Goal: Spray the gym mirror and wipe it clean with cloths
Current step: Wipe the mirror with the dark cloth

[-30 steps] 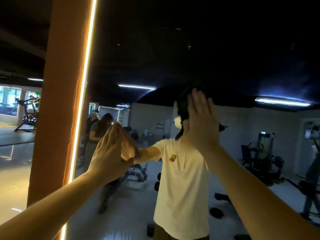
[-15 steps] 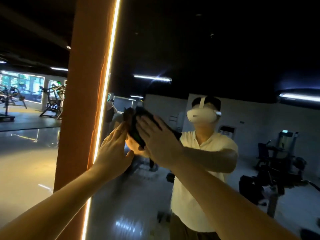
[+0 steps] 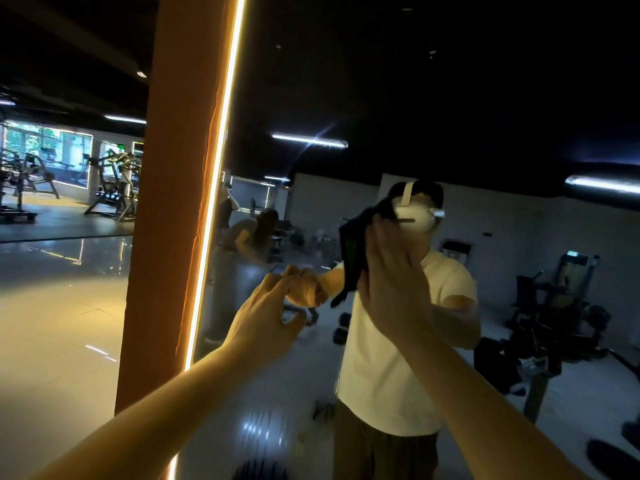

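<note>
As my flat right hand (image 3: 393, 292) just pins the dark crumpled cloth (image 3: 353, 251) to the glass mirror (image 3: 311, 81), it could drop; left hand (image 3: 266, 320) curled, grip unclear.

The glossy floor (image 3: 52, 323) spreads out left of the left hand (image 3: 268, 317), beyond the orange pillar (image 3: 166, 237). Gym machines (image 3: 110, 188) stand on it, well apart from that hand.

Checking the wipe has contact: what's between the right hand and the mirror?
A dark cloth, pressed against the mirror under the flat right hand; its lower end hangs free below the palm. The head view shows it.
</note>
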`<state>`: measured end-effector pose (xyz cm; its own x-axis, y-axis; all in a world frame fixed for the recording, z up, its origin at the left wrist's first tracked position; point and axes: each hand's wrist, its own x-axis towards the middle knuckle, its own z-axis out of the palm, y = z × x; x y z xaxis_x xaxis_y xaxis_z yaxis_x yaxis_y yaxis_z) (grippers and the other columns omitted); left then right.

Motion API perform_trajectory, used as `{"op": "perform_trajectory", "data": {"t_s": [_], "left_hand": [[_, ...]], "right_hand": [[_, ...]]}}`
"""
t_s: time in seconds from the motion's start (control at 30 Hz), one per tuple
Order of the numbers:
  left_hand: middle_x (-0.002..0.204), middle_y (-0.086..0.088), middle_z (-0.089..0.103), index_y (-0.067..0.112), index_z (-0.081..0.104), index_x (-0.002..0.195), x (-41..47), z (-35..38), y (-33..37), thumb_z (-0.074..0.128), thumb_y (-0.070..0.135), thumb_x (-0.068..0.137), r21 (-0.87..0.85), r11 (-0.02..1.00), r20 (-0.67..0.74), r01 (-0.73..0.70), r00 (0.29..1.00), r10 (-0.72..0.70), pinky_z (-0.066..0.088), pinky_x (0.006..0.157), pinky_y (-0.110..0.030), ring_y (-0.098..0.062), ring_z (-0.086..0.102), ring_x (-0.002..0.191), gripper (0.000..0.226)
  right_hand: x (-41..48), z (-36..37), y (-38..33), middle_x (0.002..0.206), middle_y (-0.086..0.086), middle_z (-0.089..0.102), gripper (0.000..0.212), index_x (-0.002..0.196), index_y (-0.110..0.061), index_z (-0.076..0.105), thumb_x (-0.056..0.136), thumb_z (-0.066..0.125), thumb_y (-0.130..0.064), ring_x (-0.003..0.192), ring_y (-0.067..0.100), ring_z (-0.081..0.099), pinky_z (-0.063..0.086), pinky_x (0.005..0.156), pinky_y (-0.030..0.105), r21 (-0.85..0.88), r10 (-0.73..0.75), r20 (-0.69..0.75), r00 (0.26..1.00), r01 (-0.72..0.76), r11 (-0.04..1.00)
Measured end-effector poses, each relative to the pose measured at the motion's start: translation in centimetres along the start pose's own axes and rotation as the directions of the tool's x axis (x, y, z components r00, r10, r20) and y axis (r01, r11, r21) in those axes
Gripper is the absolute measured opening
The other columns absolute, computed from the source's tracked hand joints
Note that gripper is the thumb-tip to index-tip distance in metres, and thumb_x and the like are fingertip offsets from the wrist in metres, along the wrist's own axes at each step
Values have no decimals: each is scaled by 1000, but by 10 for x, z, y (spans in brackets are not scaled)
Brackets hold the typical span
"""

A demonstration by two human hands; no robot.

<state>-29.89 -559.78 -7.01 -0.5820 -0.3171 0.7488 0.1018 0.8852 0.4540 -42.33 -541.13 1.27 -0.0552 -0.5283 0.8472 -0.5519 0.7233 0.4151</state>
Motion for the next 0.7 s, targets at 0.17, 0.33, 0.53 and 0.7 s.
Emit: {"op": "perform_trajectory", "data": {"t_s": [0.17, 0.33, 0.53, 0.7], "left_hand": [[150, 6, 44, 28, 39, 160, -7, 0, -3, 76, 18, 90, 102, 995, 32, -21, 999, 17, 47, 95, -30, -24, 57, 123, 80], [149, 0, 46, 23, 46, 154, -22, -3, -15, 80, 17, 85, 216, 976, 17, -37, 999, 34, 50, 106, -50, -30, 53, 132, 77], [161, -6, 35, 15, 33, 159, -42, 18, -27, 80, 16, 84, 295, 953, 11, -76, 997, 76, 39, 120, -55, -28, 38, 147, 89], [174, -4, -4, 15, -7, 167, -49, 28, -35, 84, 41, 82, 414, 910, 137, -5, 989, -57, 19, 129, -52, -29, 7, 160, 127]], "right_hand": [[11, 13, -19, 170, 21, 12, 73, 161, 1, 19, 101, 43, -34, 159, 35, 8, 11, 128, 53, 21, 36, 6, 999, -36, 999], [-51, 46, -62, 170, 21, 8, 73, 162, 1, 12, 104, 38, -36, 159, 35, 4, 2, 127, 53, 59, -328, 102, 939, 323, 945], [-131, 64, -65, 167, 19, 25, 67, 158, -2, 33, 100, 47, -34, 157, 34, 17, -11, 126, 53, 34, -621, 239, 746, 633, 774], [-79, 28, -12, 169, 21, 16, 70, 160, -3, 20, 103, 41, -36, 158, 36, 10, 2, 128, 55, -18, -292, 111, 950, 296, 955]]}}
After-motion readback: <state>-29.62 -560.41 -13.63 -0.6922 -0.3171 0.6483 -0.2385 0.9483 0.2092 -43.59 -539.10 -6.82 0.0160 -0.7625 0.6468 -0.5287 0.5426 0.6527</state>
